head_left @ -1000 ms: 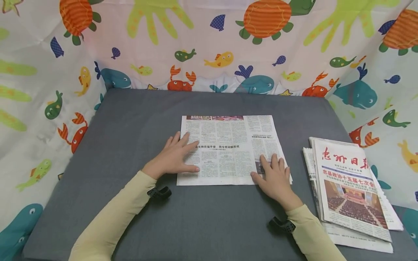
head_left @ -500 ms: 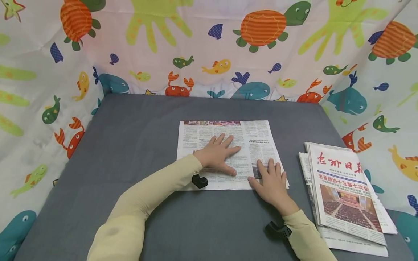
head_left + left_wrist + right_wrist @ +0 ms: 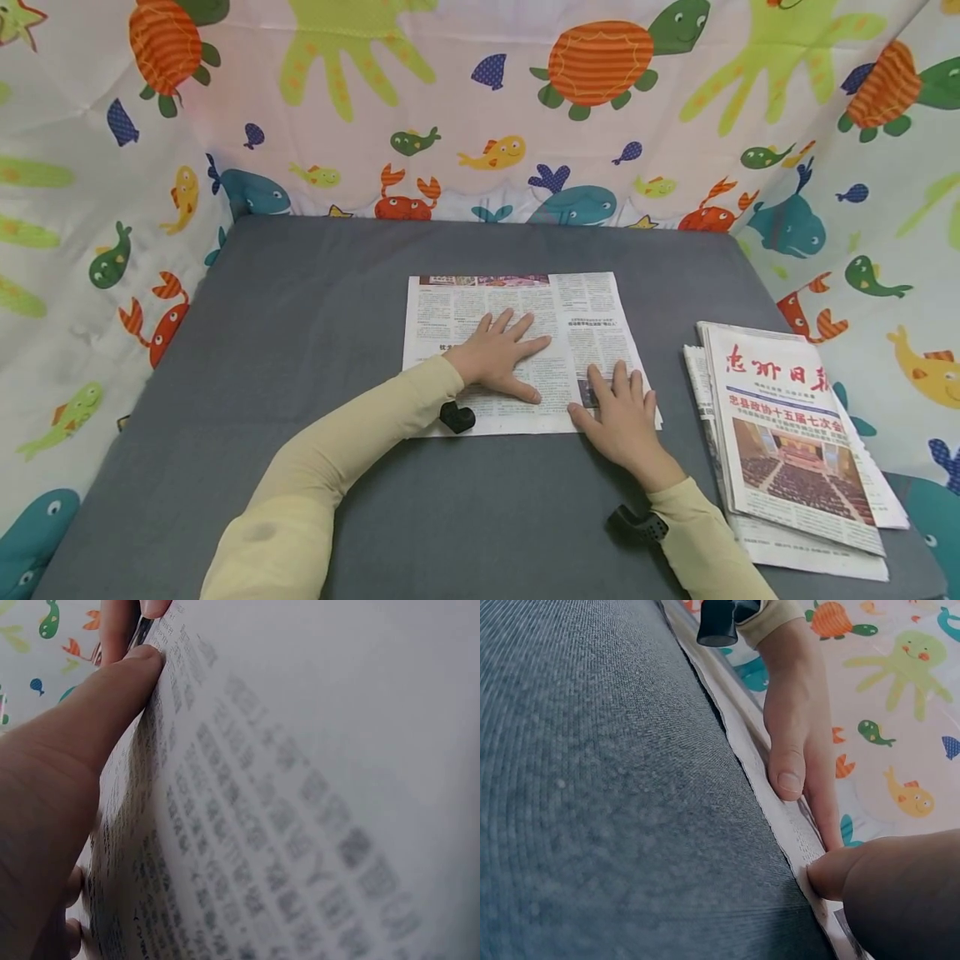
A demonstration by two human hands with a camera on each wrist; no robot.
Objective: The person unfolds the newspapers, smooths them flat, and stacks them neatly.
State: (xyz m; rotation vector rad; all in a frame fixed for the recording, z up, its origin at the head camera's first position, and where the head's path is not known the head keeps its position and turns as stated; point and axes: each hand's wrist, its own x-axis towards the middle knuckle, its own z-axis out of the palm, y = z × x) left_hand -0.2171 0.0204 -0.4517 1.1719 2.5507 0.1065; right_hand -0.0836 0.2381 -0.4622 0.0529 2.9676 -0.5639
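Observation:
A folded newspaper sheet (image 3: 480, 304) lies flat on the grey table, its printed side up. My left hand (image 3: 501, 354) rests on the middle of it, fingers spread and straight. Near the sheet's lower right corner my right hand (image 3: 621, 421) presses down, its fingers extended over a small dark picture. Close up in the left wrist view, the left thumb (image 3: 112, 705) lies against the print (image 3: 247, 787). The right wrist view has the left hand (image 3: 799, 727) on the paper beyond the right thumb (image 3: 840, 874).
A stack of newspapers (image 3: 787, 467) with red headlines stands at the table's right side. The grey cloth-covered table (image 3: 315, 275) ends at a curtain (image 3: 450, 75) printed with sea animals. A black wrist strap (image 3: 637, 525) sits below the right hand.
My left hand has slid right from the sheet's left edge to its middle, then stayed there. The right hand keeps its place at the lower right corner. The head view has shifted slightly.

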